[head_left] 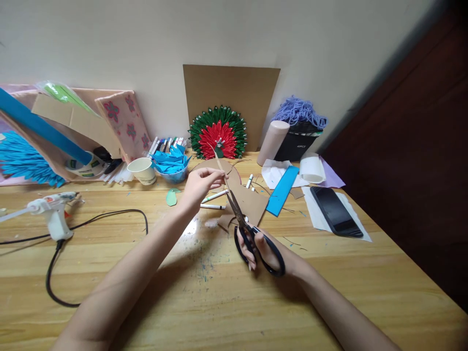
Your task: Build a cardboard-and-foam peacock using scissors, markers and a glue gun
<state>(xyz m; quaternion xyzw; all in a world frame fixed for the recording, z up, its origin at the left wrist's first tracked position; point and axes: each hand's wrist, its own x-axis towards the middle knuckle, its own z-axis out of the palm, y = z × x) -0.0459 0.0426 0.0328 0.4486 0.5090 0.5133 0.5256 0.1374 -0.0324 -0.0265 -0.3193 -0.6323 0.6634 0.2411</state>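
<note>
Between the fingertips of my left hand (205, 184) is a thin, narrow strip of brown cardboard (221, 165), pointing up and away. My right hand (261, 248) has its fingers through the black handles of a pair of scissors (238, 214). The blades are slightly apart, with their tips at the strip's lower end; whether they touch it I cannot tell. Under and behind my hands lies a piece of cut brown cardboard (252, 201). White markers (212, 207) are scattered beside it, and a green paper cutout (171, 197) lies to the left.
A red and green peacock (219, 134) stands against a brown board (234, 87) at the wall. On the left are a white glue gun (54, 214) with a black cord, a paper cup (142, 171) and a bowl of blue strips (171, 163). A phone (336, 212) lies right.
</note>
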